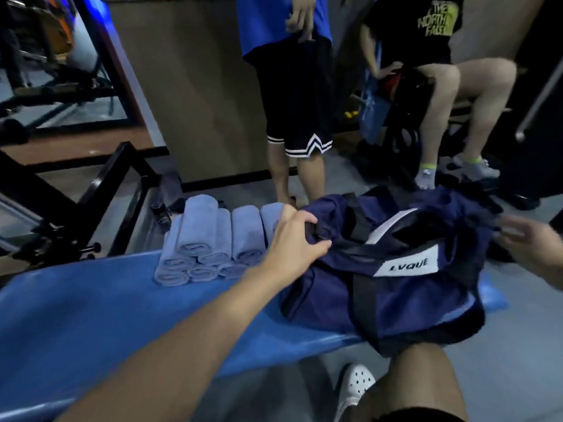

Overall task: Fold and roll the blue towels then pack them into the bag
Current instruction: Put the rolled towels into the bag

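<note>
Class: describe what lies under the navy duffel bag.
The navy bag rests on the blue bench, overhanging its near edge. Anything between them is hidden.

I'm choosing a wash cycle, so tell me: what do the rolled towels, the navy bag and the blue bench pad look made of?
Rolled towels: soft, matte, fuzzy cloth, probably microfibre or terry; thick spiral ends show. Bag: thin woven synthetic, likely nylon or polyester; it crumples with slight sheen. Bench pad: smooth, glossy, probably vinyl over padding.
</note>
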